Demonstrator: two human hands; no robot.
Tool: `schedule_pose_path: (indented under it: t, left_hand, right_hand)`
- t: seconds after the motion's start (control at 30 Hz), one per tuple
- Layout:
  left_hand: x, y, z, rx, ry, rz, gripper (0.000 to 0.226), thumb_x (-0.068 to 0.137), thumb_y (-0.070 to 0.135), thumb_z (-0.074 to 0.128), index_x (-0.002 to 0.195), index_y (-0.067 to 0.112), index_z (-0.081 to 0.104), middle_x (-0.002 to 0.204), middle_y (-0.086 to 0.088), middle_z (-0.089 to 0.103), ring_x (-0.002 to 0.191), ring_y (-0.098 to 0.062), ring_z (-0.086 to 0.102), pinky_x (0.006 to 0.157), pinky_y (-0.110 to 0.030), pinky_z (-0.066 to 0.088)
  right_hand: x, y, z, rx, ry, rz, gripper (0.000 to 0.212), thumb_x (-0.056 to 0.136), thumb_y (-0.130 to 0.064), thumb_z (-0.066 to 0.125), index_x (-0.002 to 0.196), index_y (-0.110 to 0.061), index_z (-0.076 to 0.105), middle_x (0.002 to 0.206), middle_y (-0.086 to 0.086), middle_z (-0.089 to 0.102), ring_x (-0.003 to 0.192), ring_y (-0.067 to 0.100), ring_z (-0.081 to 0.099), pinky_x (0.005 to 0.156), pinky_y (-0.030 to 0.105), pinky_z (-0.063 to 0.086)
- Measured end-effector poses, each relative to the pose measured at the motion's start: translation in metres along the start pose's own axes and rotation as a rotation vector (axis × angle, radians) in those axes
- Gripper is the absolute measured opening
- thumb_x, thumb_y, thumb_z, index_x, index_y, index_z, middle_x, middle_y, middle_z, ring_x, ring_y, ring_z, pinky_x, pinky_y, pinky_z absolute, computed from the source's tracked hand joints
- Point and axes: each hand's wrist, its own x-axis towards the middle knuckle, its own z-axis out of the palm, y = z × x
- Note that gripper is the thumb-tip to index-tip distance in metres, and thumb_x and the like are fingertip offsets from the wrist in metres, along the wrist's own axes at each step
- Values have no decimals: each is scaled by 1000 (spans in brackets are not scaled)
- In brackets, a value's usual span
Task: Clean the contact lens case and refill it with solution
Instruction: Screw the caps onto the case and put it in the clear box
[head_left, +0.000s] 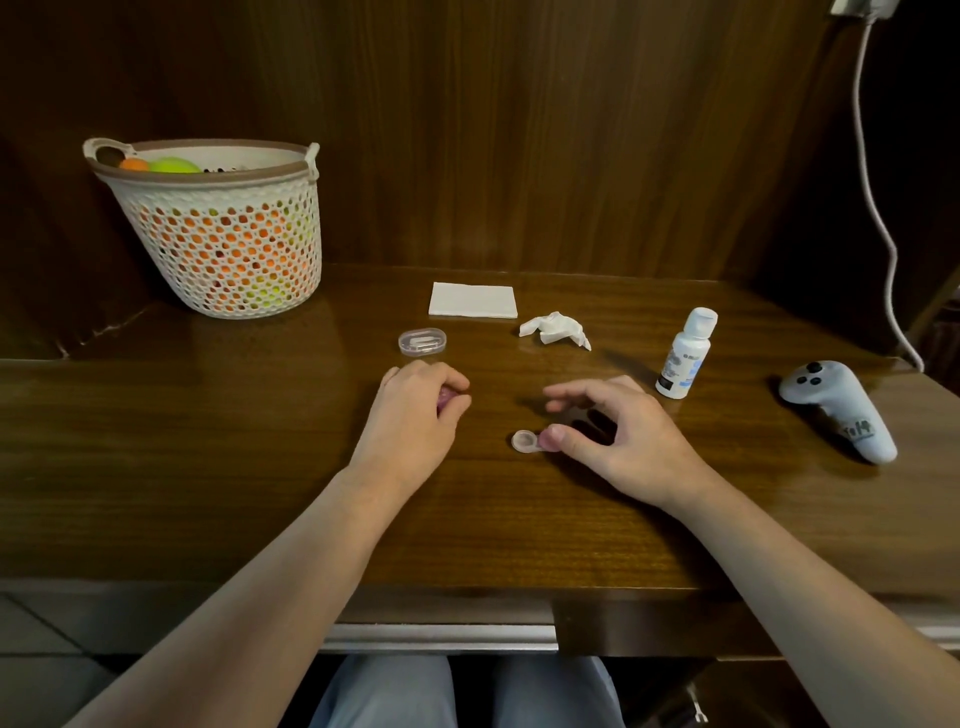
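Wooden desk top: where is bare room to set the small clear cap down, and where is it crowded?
Bare wood lies along the near edge of the wooden desk, left of the left hand, up to the white perforated basket. Also between the right hand and the grey controller. Crowded: behind the hands, around the clear oval box, folded tissue, crumpled tissue, white bottle.

On the table (208, 467): basket (223, 234) far left at the back, folded napkin (472, 300) behind crumpled tissue (555, 328). Right of those, bottle (684, 353), then controller (836, 408). Small cap (525, 441) between the hands.
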Motion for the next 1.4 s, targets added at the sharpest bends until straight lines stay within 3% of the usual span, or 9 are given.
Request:
schedule_pose_path:
  t: [0.1,0.3,0.4,0.57,0.8,0.93,1.13,1.23,1.4]
  left_hand:
    - [-3,11,-4,-216,12,20,22,100,30,70,121,33,73,114,19,66,101,-1,64,88,-21,58]
    - [-17,35,-2,-693,-123,-87,17,98,27,73,112,34,78,102,17,79,95,-2,75,77,-20,62]
    - [-20,41,-2,-920,-167,-208,20,96,24,76,115,28,78,100,5,81,98,-12,77,85,-28,64]
    - [-18,42,-7,-1135,-271,-245,34,95,17,74,129,22,70,108,-5,81,106,-20,78,95,-39,63]
    - [-17,37,-13,-1184,-350,-178,54,82,29,79,133,25,64,114,-7,81,113,-20,76,93,-32,63]
    - [-15,38,-15,-1180,-379,-174,54,86,27,78,137,26,62,117,-3,80,113,-19,76,94,-34,63]
    - [-10,38,-10,-584,-139,-112,34,103,28,66,135,36,62,108,16,76,102,-1,73,96,-28,60]
    - [-11,32,-1,-496,-126,-120,37,101,18,70,132,35,62,102,15,75,101,-2,71,99,-29,58]
    - [-11,24,8,-434,-143,-96,43,96,20,77,131,37,62,95,19,77,94,5,70,91,-21,58]
  right_hand:
    - [-1,0,1,-6,55,-28,40,93,-54,74,131,-53,60,116,-37,66,124,-6,49,95,26,44]
    - [-10,-5,4,-21,197,-210,52,89,-60,73,138,-44,62,123,-33,65,123,-1,54,97,24,49]
    - [-13,-11,8,6,277,-264,50,89,-53,79,136,-40,64,127,-27,65,120,0,56,95,15,48]
    - [-11,-26,14,88,304,-286,39,91,-38,82,128,-32,72,126,-16,72,122,8,61,100,32,54]
    - [-7,-42,10,202,242,-234,33,89,-37,83,122,-36,76,122,-22,74,127,10,59,105,47,54]
    - [-6,-44,5,217,244,-264,32,87,-40,82,119,-37,77,119,-22,75,126,10,61,106,45,53]
    - [1,-30,-2,179,189,-182,30,86,-46,83,116,-48,77,115,-33,72,122,0,57,95,29,49]
    - [2,-20,0,90,94,-147,29,83,-58,79,112,-55,75,114,-38,70,122,-8,54,91,22,43]
    - [-2,-15,7,27,27,-184,26,81,-71,69,106,-62,70,113,-44,68,119,-8,55,88,21,44]
